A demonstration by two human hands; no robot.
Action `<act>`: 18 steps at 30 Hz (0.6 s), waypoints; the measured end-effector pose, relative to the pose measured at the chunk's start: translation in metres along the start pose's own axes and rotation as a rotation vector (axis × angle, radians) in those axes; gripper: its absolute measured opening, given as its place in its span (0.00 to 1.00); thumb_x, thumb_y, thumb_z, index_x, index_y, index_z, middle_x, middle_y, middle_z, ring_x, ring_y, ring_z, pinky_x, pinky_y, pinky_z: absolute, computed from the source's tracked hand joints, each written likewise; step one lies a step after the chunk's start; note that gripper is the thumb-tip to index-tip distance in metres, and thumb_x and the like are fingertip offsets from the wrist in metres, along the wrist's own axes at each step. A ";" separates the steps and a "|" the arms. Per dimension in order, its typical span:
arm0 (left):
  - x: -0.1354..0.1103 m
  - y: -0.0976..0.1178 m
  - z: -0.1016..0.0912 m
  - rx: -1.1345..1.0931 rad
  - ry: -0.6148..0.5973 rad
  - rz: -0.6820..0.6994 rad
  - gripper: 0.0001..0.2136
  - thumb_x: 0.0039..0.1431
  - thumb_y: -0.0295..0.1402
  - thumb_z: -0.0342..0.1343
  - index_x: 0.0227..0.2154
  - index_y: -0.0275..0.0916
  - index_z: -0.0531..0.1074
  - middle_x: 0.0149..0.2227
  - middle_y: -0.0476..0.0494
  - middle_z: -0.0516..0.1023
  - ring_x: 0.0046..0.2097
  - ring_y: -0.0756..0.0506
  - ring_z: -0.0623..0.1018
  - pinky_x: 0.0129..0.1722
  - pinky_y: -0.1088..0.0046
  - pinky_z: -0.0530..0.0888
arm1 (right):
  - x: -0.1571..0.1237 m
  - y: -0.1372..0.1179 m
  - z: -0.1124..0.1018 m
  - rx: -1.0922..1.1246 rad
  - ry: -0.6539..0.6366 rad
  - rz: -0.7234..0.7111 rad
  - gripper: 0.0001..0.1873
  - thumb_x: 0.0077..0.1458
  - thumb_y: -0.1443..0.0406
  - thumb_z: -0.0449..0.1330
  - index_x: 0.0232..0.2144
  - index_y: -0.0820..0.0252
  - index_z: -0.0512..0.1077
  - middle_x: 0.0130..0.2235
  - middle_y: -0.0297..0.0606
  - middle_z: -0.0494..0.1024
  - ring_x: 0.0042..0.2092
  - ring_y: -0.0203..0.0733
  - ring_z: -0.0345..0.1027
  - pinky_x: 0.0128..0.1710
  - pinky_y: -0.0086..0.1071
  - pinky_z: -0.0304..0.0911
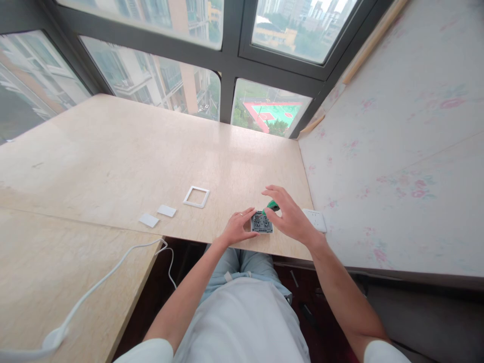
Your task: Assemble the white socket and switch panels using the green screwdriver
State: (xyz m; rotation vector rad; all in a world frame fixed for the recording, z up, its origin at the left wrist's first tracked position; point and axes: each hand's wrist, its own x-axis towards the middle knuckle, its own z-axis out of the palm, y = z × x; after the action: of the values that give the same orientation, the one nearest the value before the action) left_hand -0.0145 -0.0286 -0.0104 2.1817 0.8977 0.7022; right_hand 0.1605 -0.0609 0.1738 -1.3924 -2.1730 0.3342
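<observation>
A wall switch body (pixel 264 223) with its dark inner mechanism uncovered lies on the stone-patterned counter, close to the front edge. My left hand (pixel 239 227) grips it by the left side, thumb at the near corner and fingers at the far one. Above the switch, my right hand (pixel 289 214) is closed on a green-handled screwdriver (pixel 273 205), its index finger raised off the handle. The screwdriver slants down to the left toward the mechanism; whether the tip touches it cannot be made out. A white square cover frame (pixel 194 205) and two white switch plates (pixel 167 210) lie to the left.
A white socket panel (pixel 315 220) rests against the floral-papered wall (pixel 378 151) at the right. A white cable (pixel 124 257) runs along the left counter section (pixel 75 267) and hangs over its edge. Windows (pixel 151 75) border the counter's far side.
</observation>
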 end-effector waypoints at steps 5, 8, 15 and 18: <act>0.001 0.002 -0.001 -0.002 -0.005 -0.003 0.40 0.52 0.50 0.63 0.65 0.46 0.56 0.66 0.39 0.60 0.65 0.37 0.64 0.61 0.57 0.63 | -0.003 0.005 -0.003 0.213 -0.086 0.066 0.21 0.61 0.68 0.50 0.56 0.52 0.64 0.58 0.43 0.70 0.56 0.44 0.68 0.52 0.39 0.68; 0.001 0.000 0.000 -0.002 -0.004 0.000 0.41 0.52 0.50 0.64 0.66 0.46 0.56 0.66 0.39 0.60 0.65 0.36 0.64 0.61 0.57 0.63 | -0.001 0.007 0.003 0.023 0.007 0.108 0.13 0.63 0.61 0.55 0.49 0.55 0.70 0.46 0.41 0.77 0.42 0.42 0.74 0.40 0.35 0.70; 0.000 -0.002 0.002 -0.006 0.020 0.012 0.41 0.50 0.51 0.65 0.65 0.45 0.57 0.66 0.38 0.60 0.62 0.36 0.68 0.60 0.56 0.64 | 0.000 0.006 0.007 -0.041 0.059 0.014 0.14 0.63 0.62 0.54 0.50 0.56 0.67 0.50 0.46 0.73 0.53 0.47 0.69 0.51 0.41 0.66; 0.000 -0.001 0.002 0.000 0.019 0.013 0.40 0.51 0.51 0.64 0.65 0.45 0.57 0.66 0.38 0.60 0.63 0.37 0.68 0.61 0.56 0.63 | 0.000 0.005 0.002 0.101 -0.007 0.006 0.21 0.60 0.67 0.52 0.56 0.54 0.63 0.62 0.46 0.63 0.65 0.47 0.56 0.60 0.43 0.58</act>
State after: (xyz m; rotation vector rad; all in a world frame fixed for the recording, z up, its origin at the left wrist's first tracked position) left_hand -0.0141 -0.0287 -0.0125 2.1863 0.8932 0.7300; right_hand 0.1634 -0.0589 0.1693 -1.3443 -2.1278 0.4453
